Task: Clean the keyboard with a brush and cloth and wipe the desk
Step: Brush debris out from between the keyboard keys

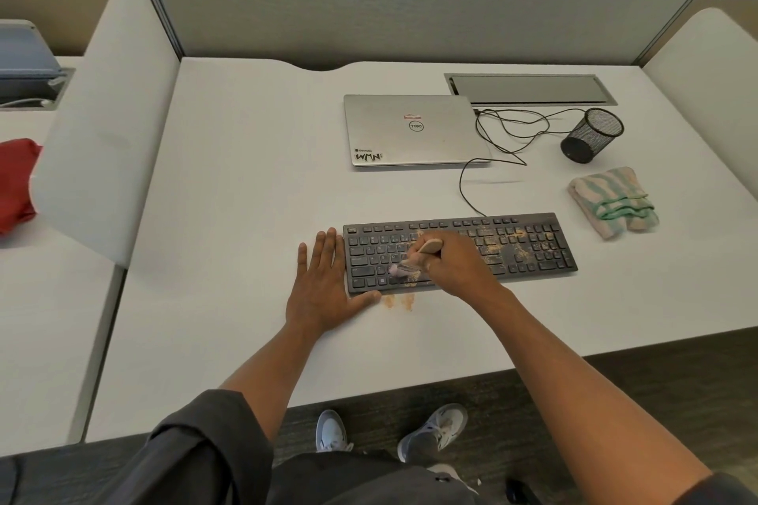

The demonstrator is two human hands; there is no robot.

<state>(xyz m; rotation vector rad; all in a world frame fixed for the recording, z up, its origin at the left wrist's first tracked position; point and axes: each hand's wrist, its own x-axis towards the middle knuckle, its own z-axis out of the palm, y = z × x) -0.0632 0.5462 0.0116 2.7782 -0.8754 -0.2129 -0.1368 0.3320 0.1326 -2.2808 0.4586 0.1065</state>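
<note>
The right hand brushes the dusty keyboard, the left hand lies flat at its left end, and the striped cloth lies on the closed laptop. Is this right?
One detail is wrong. The head view shows the striped cloth lying on the desk, right of the keyboard, not on the closed laptop. The right hand does hold the brush, and the left hand lies flat.

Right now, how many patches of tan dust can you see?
3: one under the brush, one on the keyboard right of the right hand, one on the desk at. The hand may hide more.
</note>
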